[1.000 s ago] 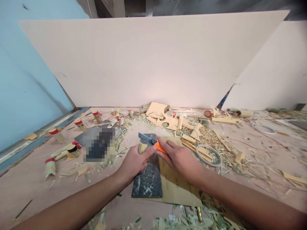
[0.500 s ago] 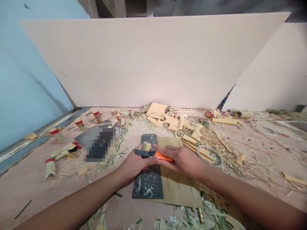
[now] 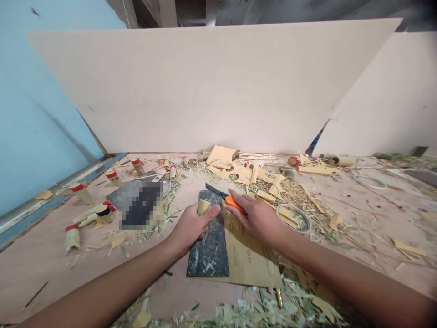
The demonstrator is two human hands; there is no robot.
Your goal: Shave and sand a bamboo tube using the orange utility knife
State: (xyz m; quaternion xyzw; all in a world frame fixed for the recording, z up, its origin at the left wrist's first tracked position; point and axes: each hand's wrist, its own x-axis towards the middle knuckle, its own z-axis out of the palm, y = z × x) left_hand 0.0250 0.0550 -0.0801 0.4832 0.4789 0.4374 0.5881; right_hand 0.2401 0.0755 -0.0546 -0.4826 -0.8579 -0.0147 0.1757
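A short, pale bamboo piece (image 3: 204, 207) stands up out of my left hand (image 3: 193, 228), whose fingers are wrapped round it. My right hand (image 3: 254, 214) grips an orange utility knife (image 3: 235, 204) with its dark blade pointing up and left, apart from the bamboo. Beneath my hands lies a dark, dusty rectangular slab (image 3: 209, 259), partly over a sheet of brown printed cardboard (image 3: 252, 262).
Bamboo pieces with red ends (image 3: 73, 237) lie at the left. Yellow cut scraps (image 3: 239, 173) and shavings spread behind and right, near a white tape roll (image 3: 294, 218). A pale board (image 3: 211, 91) stands across the back.
The knife blade has come away from the bamboo piece and now points up and left. My two hands have moved apart, and the bamboo piece leans more.
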